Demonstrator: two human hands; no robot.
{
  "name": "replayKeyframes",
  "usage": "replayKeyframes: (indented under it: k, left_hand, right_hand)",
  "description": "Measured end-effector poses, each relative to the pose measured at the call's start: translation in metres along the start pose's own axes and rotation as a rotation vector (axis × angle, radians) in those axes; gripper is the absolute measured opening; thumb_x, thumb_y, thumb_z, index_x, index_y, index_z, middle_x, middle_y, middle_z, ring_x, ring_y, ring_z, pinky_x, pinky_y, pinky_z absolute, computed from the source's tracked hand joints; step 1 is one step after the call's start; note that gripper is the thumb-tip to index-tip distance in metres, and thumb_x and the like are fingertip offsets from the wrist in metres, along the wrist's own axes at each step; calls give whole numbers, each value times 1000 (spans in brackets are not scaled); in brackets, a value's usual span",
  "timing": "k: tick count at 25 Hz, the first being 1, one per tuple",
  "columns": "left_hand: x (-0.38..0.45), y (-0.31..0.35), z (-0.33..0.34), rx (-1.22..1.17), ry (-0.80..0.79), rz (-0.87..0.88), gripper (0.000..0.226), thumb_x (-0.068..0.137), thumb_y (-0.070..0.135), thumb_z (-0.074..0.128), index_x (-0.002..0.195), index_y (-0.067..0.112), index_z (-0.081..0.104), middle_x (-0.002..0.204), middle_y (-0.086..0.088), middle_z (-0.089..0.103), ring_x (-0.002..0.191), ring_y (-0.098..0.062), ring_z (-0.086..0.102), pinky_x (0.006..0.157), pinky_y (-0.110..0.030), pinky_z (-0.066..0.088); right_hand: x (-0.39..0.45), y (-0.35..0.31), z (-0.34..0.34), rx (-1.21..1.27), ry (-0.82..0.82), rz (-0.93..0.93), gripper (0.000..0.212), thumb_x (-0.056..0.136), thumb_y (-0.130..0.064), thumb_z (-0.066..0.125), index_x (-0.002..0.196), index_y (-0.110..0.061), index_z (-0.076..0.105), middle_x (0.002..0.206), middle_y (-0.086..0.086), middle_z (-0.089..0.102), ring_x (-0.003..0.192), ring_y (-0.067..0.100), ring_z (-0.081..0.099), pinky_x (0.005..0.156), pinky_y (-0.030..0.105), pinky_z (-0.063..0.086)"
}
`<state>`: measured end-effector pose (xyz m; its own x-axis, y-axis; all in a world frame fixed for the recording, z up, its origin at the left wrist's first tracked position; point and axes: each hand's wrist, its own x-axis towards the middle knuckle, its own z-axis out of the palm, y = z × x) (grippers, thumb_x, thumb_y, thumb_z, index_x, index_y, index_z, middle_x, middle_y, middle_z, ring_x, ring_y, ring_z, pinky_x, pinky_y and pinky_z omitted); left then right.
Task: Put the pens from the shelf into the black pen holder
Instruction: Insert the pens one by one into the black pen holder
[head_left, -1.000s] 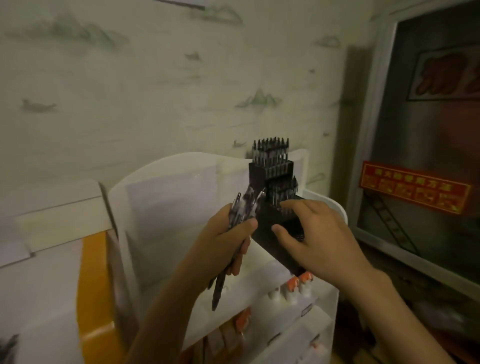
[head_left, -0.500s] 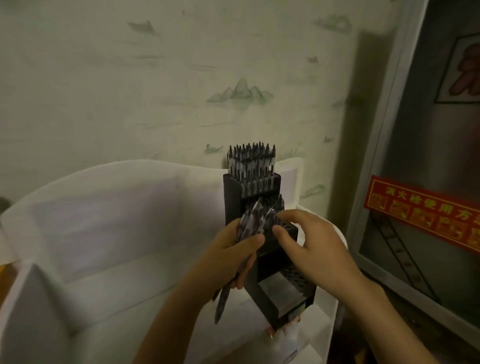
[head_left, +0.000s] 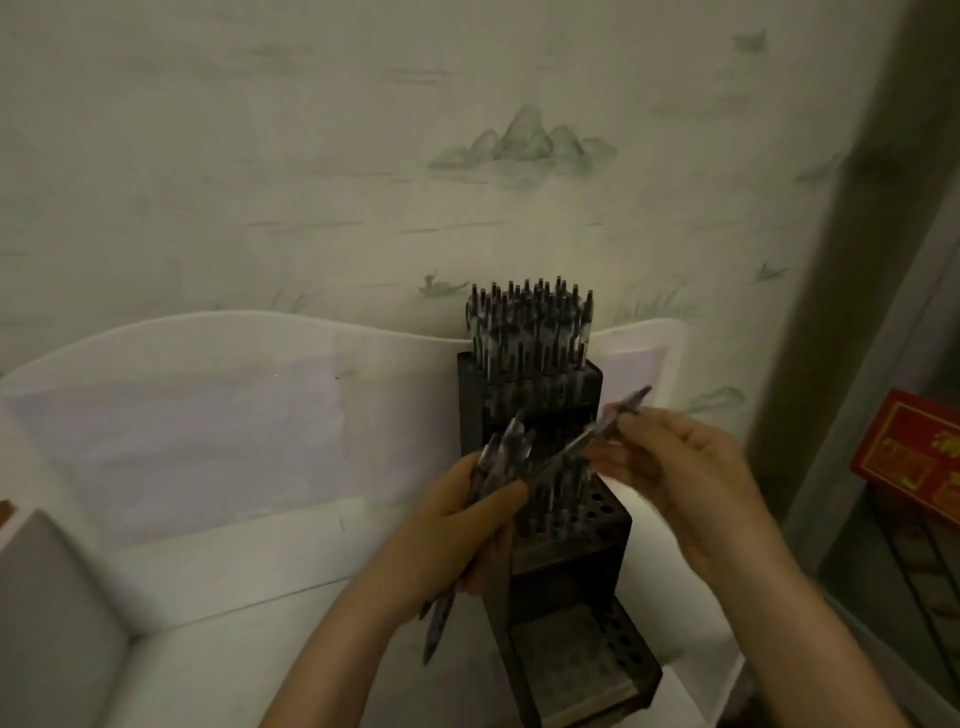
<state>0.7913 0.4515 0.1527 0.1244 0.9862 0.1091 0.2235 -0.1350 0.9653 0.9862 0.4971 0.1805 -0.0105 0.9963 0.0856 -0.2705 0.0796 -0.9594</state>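
Far left of the pen holder (head_left: 566, 587): a grey panel (head_left: 52, 623) at the frame edge, then the white shelf (head_left: 208, 597) with its curved white back (head_left: 208, 415), both against pale wallpaper (head_left: 363, 182) printed with faint green hills. Just left of the pen holder, partly overlapping its front edge: the left hand (head_left: 457, 535), fingers and thumb curled round a bundle of pens (head_left: 498, 457), tips sticking up above the thumb, lower ends hanging below the palm. The pen holder itself: black, stepped in three tiers, standing on the shelf; top tier packed with upright pens (head_left: 530, 327), middle tier partly filled with some holes bare, bottom tier showing mostly bare holes. Slanting across the middle tier: a single pen (head_left: 597, 431), one end near the bundle, the other raised to the upper right, blurred. Just right of the pen holder: the right hand (head_left: 685, 483), thumb and fingertips pinching that single pen near its raised end. Far right of the pen holder: a dark door frame (head_left: 872, 260) and a red sign (head_left: 914, 457) with yellow markings.
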Motion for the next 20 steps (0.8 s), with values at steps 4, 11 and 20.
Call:
replayKeyframes:
  k: [4, 11, 20]
  left_hand:
    - [9, 2, 9, -23, 64, 34, 9, 98, 19, 53, 95, 11, 54, 54, -5, 46, 35, -9, 36, 38, -22, 30]
    - [26, 5, 24, -78, 120, 0, 24, 97, 18, 52, 109, -2, 50, 51, 5, 42, 36, -8, 32, 36, -22, 28]
    - [38, 1, 25, -84, 113, -29, 23, 97, 22, 53, 104, 0, 50, 54, -1, 40, 35, -11, 31, 36, -21, 27]
  right_hand:
    - [27, -16, -30, -298, 145, -340, 16, 90, -9, 62, 100, -16, 72, 80, 0, 75, 75, 13, 72, 75, 23, 58]
    - [48, 23, -49, -741, 48, -551, 15, 91, -19, 63, 98, -30, 70, 84, -17, 70, 81, -5, 65, 72, 3, 45]
    - [67, 63, -54, -844, -76, -484, 14, 91, -14, 63, 98, -24, 71, 78, -8, 68, 73, -4, 62, 66, -4, 39]
